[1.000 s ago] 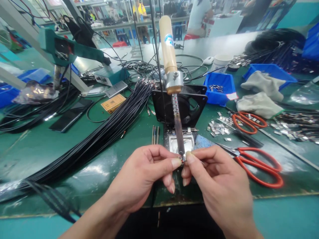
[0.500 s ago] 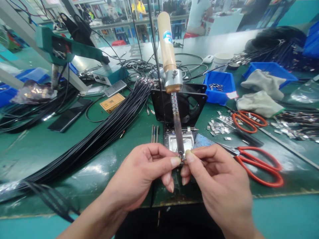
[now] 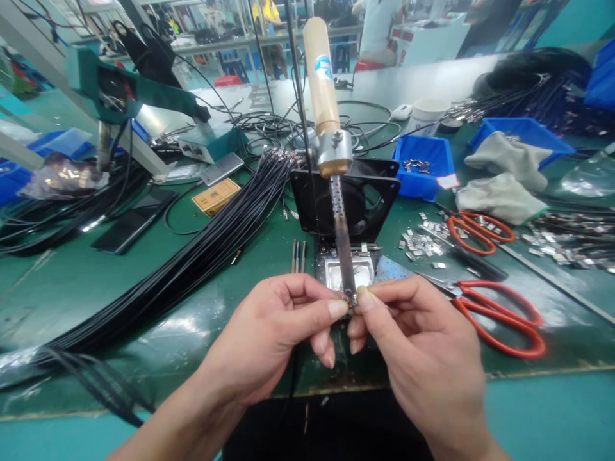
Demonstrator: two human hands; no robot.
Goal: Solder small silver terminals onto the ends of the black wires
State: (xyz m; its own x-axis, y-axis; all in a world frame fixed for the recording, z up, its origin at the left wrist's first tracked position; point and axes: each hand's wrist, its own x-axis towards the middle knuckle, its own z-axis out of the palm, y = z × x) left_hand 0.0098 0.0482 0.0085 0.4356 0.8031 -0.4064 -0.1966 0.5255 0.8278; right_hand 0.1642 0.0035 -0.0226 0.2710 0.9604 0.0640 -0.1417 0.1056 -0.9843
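My left hand (image 3: 273, 333) is closed in a pinch on the end of a thin cable, with a speck of red wire showing at the fingertips. My right hand (image 3: 427, 346) pinches a small metal connector, mostly covered by the thumb. Both sets of fingertips nearly meet under the tip of a soldering iron (image 3: 327, 89), which is clamped upright with its wooden handle on top. Just behind the fingers is a metal tray (image 3: 334, 272) holding silvery solder. A blue sponge (image 3: 390, 270) lies beside it.
A black fan (image 3: 312, 205) stands behind the iron. Leftward runs a thick bundle of black cables (image 3: 192, 275). To the right lie orange-handled scissors (image 3: 509, 314), a second pair (image 3: 473, 234), loose connectors (image 3: 423, 240) and a blue bin (image 3: 423, 166). A green heat gun (image 3: 115, 89) stands at far left.
Both hands stay pinched at the iron's tip, with only a very slight shift of the fingers. The view has moved a little.
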